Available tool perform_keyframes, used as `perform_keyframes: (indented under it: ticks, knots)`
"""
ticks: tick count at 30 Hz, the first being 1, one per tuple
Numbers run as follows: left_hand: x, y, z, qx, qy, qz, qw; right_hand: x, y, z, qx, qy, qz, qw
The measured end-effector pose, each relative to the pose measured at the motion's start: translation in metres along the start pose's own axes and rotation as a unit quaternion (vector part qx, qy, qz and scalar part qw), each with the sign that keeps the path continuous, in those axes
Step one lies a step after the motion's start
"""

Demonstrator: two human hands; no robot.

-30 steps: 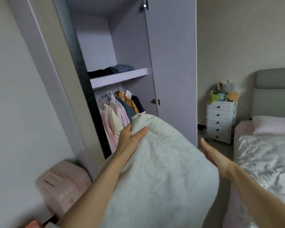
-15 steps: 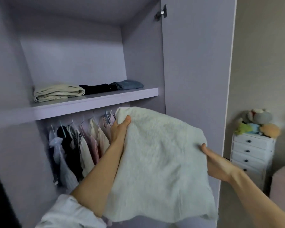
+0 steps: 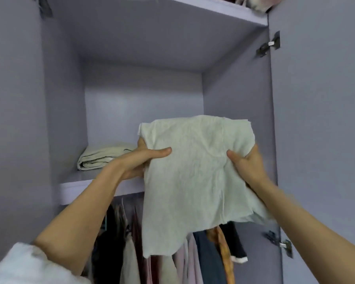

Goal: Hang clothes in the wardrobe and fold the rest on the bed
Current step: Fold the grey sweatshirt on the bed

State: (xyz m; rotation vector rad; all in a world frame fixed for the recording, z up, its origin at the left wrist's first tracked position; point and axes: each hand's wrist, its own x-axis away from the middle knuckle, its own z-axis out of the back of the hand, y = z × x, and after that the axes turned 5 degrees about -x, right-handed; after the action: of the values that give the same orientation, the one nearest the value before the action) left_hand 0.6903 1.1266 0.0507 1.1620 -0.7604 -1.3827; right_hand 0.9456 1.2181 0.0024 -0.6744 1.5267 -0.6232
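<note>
Since half second ago, folded white garment (image 3: 195, 173) raised to shelf (image 3: 94, 182) level, now ahead of shelf opening. Left hand (image 3: 143, 160) grips its left edge, thumb on top, fingers beneath; right hand (image 3: 247, 162) pinches right edge likewise. Beige folded cloth (image 3: 103, 155) lies just left of left fingers. Garment looks soft, light, floppy: lower layers droop below fingers. Judgement: support from under fold, both sides, or stack unfolds.

Upper hinge (image 3: 268, 45): metal, right side, high up.
Lower hinge (image 3: 280, 242): metal, right side, low.
Left hinge (image 3: 44, 7): dark, top left corner, blurred.
Pink-and-white bundle (image 3: 252, 2): top compartment of wardrobe (image 3: 143, 103), cropped, unidentifiable.
</note>
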Motion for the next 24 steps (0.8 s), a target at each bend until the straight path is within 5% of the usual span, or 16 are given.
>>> perform_keyframes:
  ticks: [3, 5, 8, 13, 17, 22, 24]
  knots:
    - [-0.031, 0.016, 0.042, -0.016, 0.053, -0.056, 0.997, -0.067, -0.004, -0.060, -0.055, 0.004, 0.023, 0.998]
    - [-0.058, 0.026, 0.071, -0.068, 0.168, -0.094, 0.979, -0.108, -0.005, -0.102, -0.065, -0.006, 0.041, 0.997]
    - [-0.099, 0.031, 0.112, -0.197, 0.342, -0.142, 0.908, -0.154, -0.006, -0.160, -0.015, -0.047, 0.076, 0.996]
    - [-0.150, 0.026, 0.169, -0.408, 0.482, -0.074, 0.772, -0.207, 0.006, -0.259, 0.004, -0.100, 0.116, 0.988]
    - [-0.187, 0.016, 0.215, -0.494, 0.528, -0.026, 0.690, -0.240, 0.032, -0.331, -0.027, -0.165, 0.073, 0.983]
    - [-0.226, -0.018, 0.261, -0.643, 0.470, 0.172, 0.579, -0.270, 0.087, -0.422, 0.019, -0.313, -0.006, 0.950]
    - [-0.233, -0.025, 0.265, -0.654, 0.429, 0.190, 0.593, -0.281, 0.105, -0.435, 0.127, -0.387, 0.001, 0.913]
